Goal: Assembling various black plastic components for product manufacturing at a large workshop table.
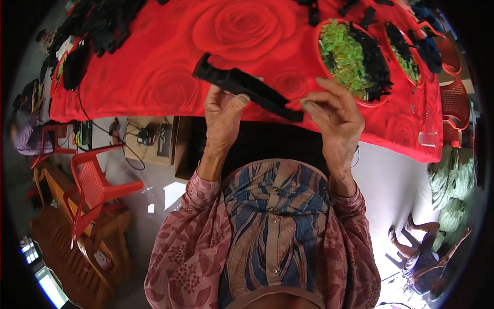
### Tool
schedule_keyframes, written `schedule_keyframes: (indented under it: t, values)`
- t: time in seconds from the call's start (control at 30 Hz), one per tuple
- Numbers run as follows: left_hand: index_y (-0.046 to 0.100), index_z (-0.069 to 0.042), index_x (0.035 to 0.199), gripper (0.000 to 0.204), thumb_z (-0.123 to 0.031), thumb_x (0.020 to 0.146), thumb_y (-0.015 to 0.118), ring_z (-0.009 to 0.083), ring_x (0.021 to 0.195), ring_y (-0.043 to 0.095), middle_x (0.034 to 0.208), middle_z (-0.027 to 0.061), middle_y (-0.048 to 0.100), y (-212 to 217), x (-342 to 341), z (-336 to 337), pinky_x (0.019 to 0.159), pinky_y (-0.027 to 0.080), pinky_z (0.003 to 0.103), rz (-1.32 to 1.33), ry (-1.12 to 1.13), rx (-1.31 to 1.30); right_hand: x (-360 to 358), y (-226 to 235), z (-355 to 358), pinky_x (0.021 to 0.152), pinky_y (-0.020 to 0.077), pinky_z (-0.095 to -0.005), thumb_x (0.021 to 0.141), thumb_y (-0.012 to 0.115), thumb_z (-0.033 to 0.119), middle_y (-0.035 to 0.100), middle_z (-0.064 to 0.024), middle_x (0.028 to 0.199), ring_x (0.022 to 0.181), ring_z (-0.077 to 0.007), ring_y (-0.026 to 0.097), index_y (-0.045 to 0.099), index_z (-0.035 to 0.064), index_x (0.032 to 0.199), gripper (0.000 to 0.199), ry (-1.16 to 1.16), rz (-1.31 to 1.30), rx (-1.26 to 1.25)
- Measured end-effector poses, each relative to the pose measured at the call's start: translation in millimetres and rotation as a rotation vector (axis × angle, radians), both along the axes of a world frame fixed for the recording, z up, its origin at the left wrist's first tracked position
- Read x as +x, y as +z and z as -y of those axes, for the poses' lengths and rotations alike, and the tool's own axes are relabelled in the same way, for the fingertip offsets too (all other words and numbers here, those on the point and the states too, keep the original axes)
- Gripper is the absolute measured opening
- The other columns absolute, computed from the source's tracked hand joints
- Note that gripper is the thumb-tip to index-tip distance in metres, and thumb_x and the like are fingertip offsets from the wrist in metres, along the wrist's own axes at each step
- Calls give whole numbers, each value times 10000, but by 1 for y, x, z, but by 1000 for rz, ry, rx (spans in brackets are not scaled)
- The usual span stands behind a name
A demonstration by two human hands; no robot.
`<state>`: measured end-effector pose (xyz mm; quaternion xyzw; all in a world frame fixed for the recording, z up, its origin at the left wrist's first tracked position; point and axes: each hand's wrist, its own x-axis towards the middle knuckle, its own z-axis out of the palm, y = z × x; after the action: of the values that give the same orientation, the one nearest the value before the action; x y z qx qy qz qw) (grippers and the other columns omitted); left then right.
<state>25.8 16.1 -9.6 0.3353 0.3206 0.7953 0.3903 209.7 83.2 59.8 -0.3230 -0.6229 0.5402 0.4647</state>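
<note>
Above the red rose-patterned tablecloth [170,87], my left hand [224,110] is closed on a long black plastic piece [247,88]. The piece slants down to the right and has a raised lip at its upper left end. My right hand [337,113] is beside its lower right end, thumb and a finger brought together and the index finger raised. Whatever the right fingertips pinch is too small to make out. Beyond the right hand stands a red-rimmed basket [323,64] holding translucent green pieces [337,49] and black pieces [368,56].
Black pieces [105,26] are heaped at the table's far left. A second red-rimmed basket [416,77] with similar pieces stands farther right. Red chairs [95,180] and a wooden bench [72,232] are at left. Another person [427,257] is at lower right.
</note>
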Motion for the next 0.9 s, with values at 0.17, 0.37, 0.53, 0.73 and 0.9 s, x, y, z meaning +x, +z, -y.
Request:
schedule_keyframes:
  t: [0.17, 0.37, 0.53, 0.73, 0.9]
  values:
    - [492, 4, 1080, 449, 158, 725, 719, 327, 1104, 617, 1140, 234, 607, 7, -1, 15, 964, 515, 409, -191, 35, 6, 2, -3, 7, 746, 504, -210, 847, 649, -99, 700, -83, 939, 870, -99, 645, 556, -7, 1214, 389, 11, 7, -69]
    - [502, 6, 1050, 352, 65, 785, 725, 327, 1092, 620, 1130, 223, 599, 7, 8, 18, 967, 525, 414, -428, 86, 9, -2, -13, 4, 682, 481, -194, 850, 658, -69, 717, -79, 894, 818, -69, 627, 556, -10, 1209, 378, 1, 43, -59]
    - [560, 42, 1061, 347, -237, 894, 680, 348, 1062, 626, 1115, 238, 616, -1, 11, 15, 905, 507, 422, -601, 152, 93, -10, -15, 1, 626, 471, -198, 828, 674, -47, 717, -80, 876, 774, -66, 615, 567, -5, 1197, 386, -1, 115, -133]
    - [578, 45, 1055, 344, -212, 857, 691, 385, 1064, 625, 1132, 238, 620, 4, 14, 11, 883, 515, 415, -881, 125, 232, -11, -24, -2, 596, 473, -217, 778, 664, -52, 695, -95, 832, 689, -86, 595, 584, -15, 1174, 406, -23, 247, -103]
    - [565, 19, 1097, 472, -402, 903, 655, 418, 1059, 615, 1102, 253, 615, -6, 16, 16, 900, 505, 487, -838, 101, 213, -7, -34, -3, 590, 443, -192, 763, 633, -102, 660, -40, 769, 651, -57, 557, 590, -7, 1146, 397, 43, 165, -144]
